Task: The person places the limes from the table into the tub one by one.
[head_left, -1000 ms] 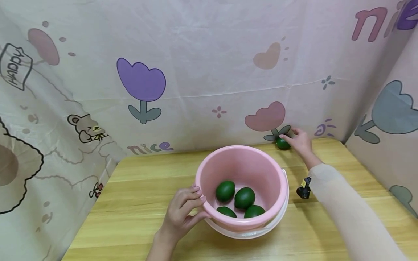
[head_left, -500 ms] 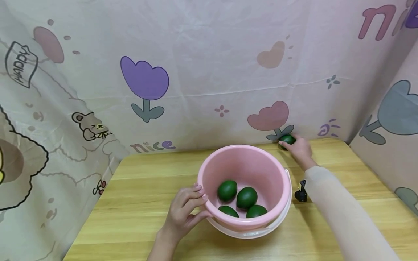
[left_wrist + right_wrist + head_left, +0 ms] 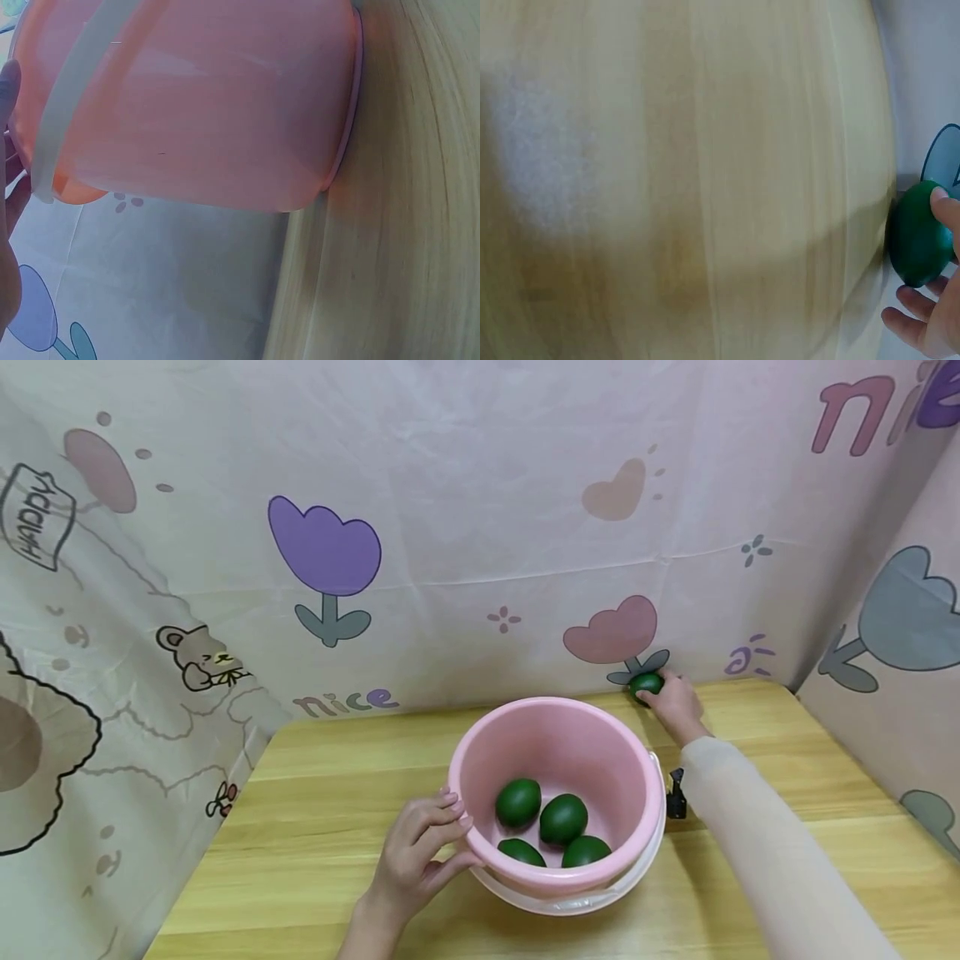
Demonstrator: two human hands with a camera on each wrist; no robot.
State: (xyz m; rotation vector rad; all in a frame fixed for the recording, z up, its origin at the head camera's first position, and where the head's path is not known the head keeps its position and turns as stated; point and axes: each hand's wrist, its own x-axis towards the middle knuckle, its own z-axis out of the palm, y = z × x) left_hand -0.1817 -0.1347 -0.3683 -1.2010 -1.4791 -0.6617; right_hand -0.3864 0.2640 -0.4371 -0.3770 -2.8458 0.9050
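Note:
In the head view, a pink bucket point(image 3: 555, 727) with a white handle point(image 3: 573, 906) stands on the wooden table. Several dark green oval fruits point(image 3: 564, 819) lie at its bottom. My left hand point(image 3: 416, 852) grips the bucket's rim at the left, fingers over the edge and thumb outside. The left wrist view shows the bucket's side wall point(image 3: 217, 97) and part of that hand. At the table's back edge, my right hand point(image 3: 677, 703) holds another dark green oval fruit point(image 3: 645, 687). In the right wrist view, the thumb lies on this fruit point(image 3: 919, 236) with fingers curled beneath.
A pale cloth point(image 3: 450, 527) printed with flowers hangs right behind the table point(image 3: 337, 777) and along both sides. A small black device point(image 3: 677, 795) shows beside the right sleeve point(image 3: 765, 835), between it and the bucket.
My right hand has closed round the fruit at the back, and hand and fruit have shifted slightly left. The left hand stays on the bucket's rim.

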